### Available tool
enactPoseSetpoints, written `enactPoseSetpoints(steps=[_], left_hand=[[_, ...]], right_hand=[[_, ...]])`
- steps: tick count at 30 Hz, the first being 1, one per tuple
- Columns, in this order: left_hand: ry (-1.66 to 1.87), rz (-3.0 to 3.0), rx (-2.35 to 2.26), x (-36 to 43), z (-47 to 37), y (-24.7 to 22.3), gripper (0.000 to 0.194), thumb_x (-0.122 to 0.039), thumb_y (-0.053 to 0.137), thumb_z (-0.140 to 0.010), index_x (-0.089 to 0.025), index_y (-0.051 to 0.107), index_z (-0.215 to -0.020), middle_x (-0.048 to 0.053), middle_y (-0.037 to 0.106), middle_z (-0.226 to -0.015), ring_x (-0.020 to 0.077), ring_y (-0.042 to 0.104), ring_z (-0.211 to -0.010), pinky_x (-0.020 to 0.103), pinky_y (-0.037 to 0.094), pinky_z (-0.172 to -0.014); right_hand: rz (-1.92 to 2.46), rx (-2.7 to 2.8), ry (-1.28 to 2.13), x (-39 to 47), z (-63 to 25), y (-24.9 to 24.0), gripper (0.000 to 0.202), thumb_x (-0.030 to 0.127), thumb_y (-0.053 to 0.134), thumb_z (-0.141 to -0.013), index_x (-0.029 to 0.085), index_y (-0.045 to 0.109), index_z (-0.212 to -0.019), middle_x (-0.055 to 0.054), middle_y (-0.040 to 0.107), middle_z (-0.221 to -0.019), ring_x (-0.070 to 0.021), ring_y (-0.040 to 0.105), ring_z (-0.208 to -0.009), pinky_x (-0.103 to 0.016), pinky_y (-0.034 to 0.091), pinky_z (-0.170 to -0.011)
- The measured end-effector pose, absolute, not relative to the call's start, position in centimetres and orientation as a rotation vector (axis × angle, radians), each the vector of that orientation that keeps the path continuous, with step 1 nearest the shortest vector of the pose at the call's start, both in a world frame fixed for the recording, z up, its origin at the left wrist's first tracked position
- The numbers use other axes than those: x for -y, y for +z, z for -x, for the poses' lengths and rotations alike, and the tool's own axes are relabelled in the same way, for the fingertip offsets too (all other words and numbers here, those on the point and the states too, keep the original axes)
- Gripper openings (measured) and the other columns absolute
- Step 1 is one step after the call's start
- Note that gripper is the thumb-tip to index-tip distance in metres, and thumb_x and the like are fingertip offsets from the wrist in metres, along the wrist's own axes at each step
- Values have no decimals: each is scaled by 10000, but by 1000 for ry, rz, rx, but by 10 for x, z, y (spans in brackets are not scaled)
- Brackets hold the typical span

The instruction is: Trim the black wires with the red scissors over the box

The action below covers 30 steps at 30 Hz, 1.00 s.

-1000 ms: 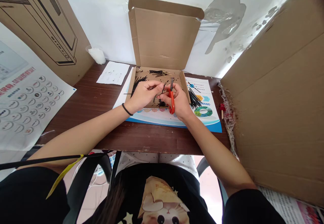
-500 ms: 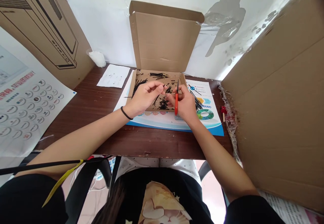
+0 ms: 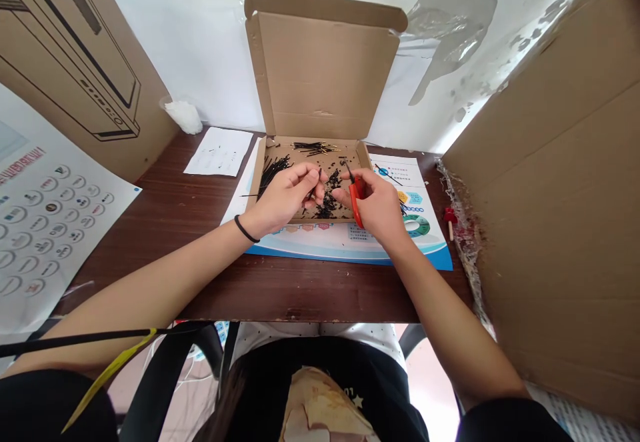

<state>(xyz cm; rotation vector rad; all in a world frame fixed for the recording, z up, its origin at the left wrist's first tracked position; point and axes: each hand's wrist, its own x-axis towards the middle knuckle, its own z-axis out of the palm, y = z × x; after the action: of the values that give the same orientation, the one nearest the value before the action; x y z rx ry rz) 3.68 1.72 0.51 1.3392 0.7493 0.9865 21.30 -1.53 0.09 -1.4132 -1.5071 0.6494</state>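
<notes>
Here the left hand (image 3: 285,195) hovers over the open cardboard box (image 3: 310,162), its thumb and fingertips pinched together on a thin black strip (image 3: 316,187) just above a heap of black scraps (image 3: 327,203) in the tray. The right hand (image 3: 377,205), close beside it at the box's right wall, is curled around red-handled scissors (image 3: 355,195), whose tip points up and toward the left hand; I cannot tell whether the blades are apart. The box sits on a printed sheet (image 3: 350,242) on the brown table (image 3: 200,249).
</notes>
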Motion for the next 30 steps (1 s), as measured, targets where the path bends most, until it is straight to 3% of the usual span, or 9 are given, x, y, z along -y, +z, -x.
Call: enactPoseSetpoints(steps=[4,7,11,15,21,30], left_hand=[[973,-1299,-775,-17,-37,6,189,-314,511,-959,-187,563,-829,-9,522,-637,74,453,-523,213,327,-451],[998,-1303,-778,-18,-37,5,177,-311,510,-951,-194,576,-836,-3,542,-663,75,420,-516,224,323,-457],[1037,-1369,-792,-20,-36,3,197,-355,564,-920,-186,596,-823,14,594,-704,79,441,-545,230,348,-491],[1099,-1591,-869,-20,-33,3,308,-478,640,-867,-172,636,-826,18,621,-708,87,458,-561,242,374,-525],[1119,-1835,-964,-18,-31,8,428,-586,600,-861,-164,670,-837,47,688,-785,118,543,-636,255,417,-589],[1180,-1943,-960,-22,-31,1,449,-611,589,-858,-169,664,-837,54,669,-770,146,591,-691,269,456,-631]], right_hand=[[1314,1392,976,11,-216,0,533,418,824,-623,206,648,-1080,5,615,-814,-141,543,-718,-315,492,-693],[1276,1395,1030,10,-215,-2,460,410,770,-693,207,644,-1086,-27,640,-899,-153,571,-788,-331,506,-754],[1298,1524,820,13,-212,-2,352,362,706,-760,220,639,-1075,5,627,-803,-133,551,-705,-307,483,-717],[1346,1647,607,19,-212,1,249,405,715,-759,222,648,-913,32,595,-694,-113,500,-617,-260,419,-612],[1446,1808,298,23,-212,4,282,478,689,-789,204,680,-852,6,632,-670,-127,498,-608,-258,356,-586],[1473,1870,249,21,-212,2,307,519,657,-816,219,700,-866,-8,654,-676,-145,513,-608,-262,358,-598]])
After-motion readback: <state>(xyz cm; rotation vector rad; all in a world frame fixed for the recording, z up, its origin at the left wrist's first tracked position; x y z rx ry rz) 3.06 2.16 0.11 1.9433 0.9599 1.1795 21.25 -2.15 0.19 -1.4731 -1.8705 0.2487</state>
